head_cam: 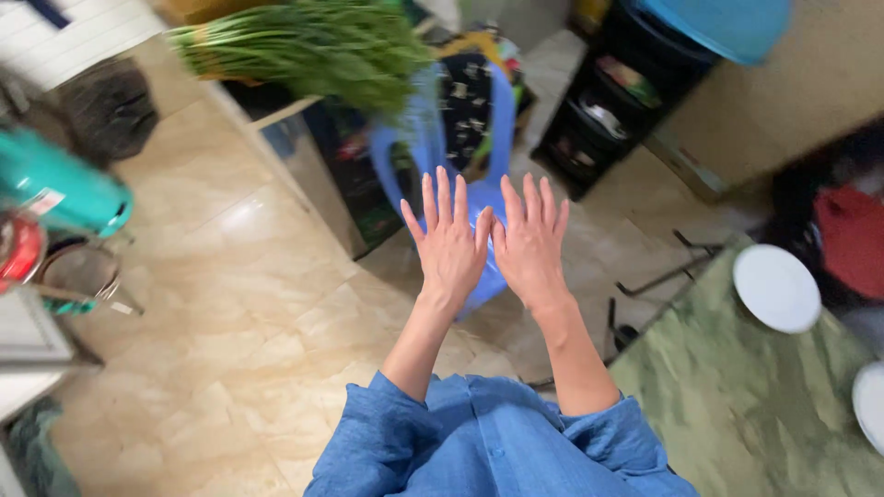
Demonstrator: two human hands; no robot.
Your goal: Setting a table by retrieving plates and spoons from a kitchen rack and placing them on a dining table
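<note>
My left hand and my right hand are held out in front of me, side by side, backs up, fingers stretched and slightly apart. Both hands hold nothing, and their thumbs nearly touch. Blue shirt sleeves are rolled to the elbows. Below the hands stands a blue plastic chair on the beige tiled floor.
A bundle of green leafy stalks lies on a counter at the top. A black rack stands at the upper right. A green-patterned table at the right bears a white plate. A teal container sits at the left.
</note>
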